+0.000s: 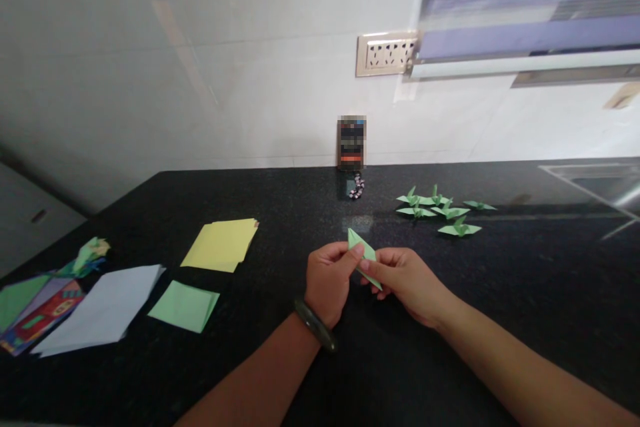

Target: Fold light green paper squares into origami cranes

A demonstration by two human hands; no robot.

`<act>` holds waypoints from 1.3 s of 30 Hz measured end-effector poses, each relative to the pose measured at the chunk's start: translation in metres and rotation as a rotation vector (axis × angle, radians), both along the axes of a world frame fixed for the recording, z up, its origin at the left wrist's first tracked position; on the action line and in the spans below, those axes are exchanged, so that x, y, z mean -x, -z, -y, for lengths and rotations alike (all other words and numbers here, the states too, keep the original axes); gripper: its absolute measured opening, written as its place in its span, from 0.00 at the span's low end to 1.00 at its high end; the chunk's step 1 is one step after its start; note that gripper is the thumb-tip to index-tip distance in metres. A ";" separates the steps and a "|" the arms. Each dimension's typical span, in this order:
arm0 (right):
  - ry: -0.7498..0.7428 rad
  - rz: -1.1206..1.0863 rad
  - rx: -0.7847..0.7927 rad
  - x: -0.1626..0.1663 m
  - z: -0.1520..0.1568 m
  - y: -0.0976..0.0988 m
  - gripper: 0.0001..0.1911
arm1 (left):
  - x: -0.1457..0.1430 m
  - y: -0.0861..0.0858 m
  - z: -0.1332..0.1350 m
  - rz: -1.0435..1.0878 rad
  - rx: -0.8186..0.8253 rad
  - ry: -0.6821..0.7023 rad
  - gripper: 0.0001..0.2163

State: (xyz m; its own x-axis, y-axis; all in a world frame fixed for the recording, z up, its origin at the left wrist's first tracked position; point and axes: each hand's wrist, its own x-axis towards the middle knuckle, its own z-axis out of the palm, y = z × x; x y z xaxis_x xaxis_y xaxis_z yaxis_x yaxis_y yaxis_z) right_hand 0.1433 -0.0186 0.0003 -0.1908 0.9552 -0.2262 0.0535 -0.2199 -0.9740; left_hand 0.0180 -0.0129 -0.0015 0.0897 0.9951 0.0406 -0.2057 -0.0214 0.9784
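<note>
A folded piece of light green paper, narrow and pointed, is held above the black countertop between both hands. My left hand, with a dark bangle on the wrist, pinches its upper part. My right hand pinches its lower end with thumb and fingers. Several finished green paper cranes sit on the counter beyond my right hand.
To the left lie a yellow paper stack, a green sheet, a pale blue-white stack and a coloured paper pack. A blurred upright phone leans on the wall. A sink is far right.
</note>
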 end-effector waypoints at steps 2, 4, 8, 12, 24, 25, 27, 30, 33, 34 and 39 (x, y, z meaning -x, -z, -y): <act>0.016 0.017 -0.002 0.000 0.000 -0.001 0.16 | 0.000 0.001 0.001 0.013 0.004 0.025 0.11; 0.034 0.029 -0.023 0.000 0.001 -0.002 0.15 | -0.001 0.001 0.001 0.041 0.021 0.052 0.11; 0.033 0.079 -0.117 0.001 0.002 -0.001 0.13 | -0.001 -0.001 0.000 0.189 0.128 0.054 0.09; 0.006 0.165 -0.195 0.002 0.001 0.001 0.11 | -0.001 -0.004 -0.002 0.321 0.238 0.073 0.09; -0.034 0.305 -0.225 0.003 0.004 -0.006 0.15 | 0.001 -0.002 -0.006 0.400 0.258 0.067 0.12; -0.031 0.308 -0.251 0.002 0.005 -0.006 0.15 | 0.001 -0.003 -0.006 0.408 0.260 0.076 0.12; -0.026 0.277 -0.301 0.001 0.005 -0.004 0.15 | 0.002 -0.004 -0.006 0.415 0.263 0.082 0.12; 0.065 0.144 -0.372 -0.001 0.002 -0.004 0.15 | 0.003 -0.006 -0.006 0.427 0.274 0.120 0.14; 0.134 -0.034 -0.315 -0.001 0.001 -0.007 0.15 | 0.002 -0.006 -0.004 0.493 0.343 0.314 0.14; 0.096 -0.089 -0.251 -0.001 0.001 -0.008 0.18 | 0.002 -0.005 -0.003 0.513 0.373 0.397 0.14; -0.044 -0.243 -0.053 0.000 0.005 -0.008 0.19 | 0.000 -0.002 0.002 0.465 0.422 0.605 0.12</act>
